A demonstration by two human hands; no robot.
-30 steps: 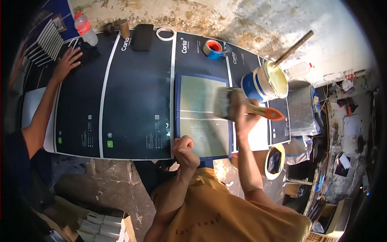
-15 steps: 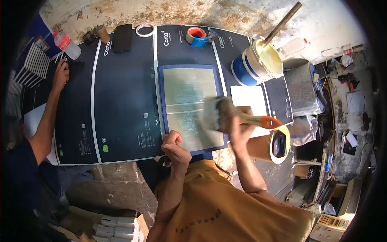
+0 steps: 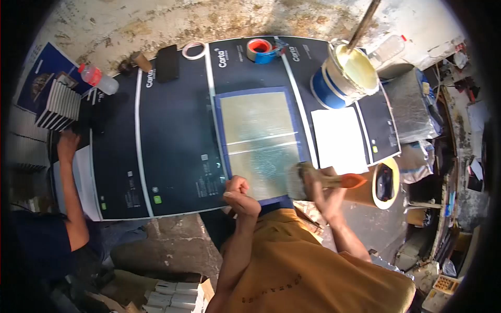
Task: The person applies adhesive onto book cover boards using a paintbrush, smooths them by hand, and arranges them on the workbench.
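My right hand grips a wide paintbrush with an orange-tipped handle, its blurred bristles at the lower right edge of the pale, blue-bordered sheet. Two light strips cross the sheet, and wet, shiny streaks show on its lower half. At the lower left corner of the sheet, my left hand is closed with curled fingers; anything inside them is hidden. To the right lies a blank white sheet of paper.
A bucket of creamy paste with a stick stands at the back right. Tape rolls, a bottle and stacked books sit on the dark-covered table. Another person's arm reaches in at left.
The brush and my right hand have moved down toward the sheet's lower right edge. My left hand stays at the corner. The other person's hand has moved down from near the bottle. The view has shifted slightly.
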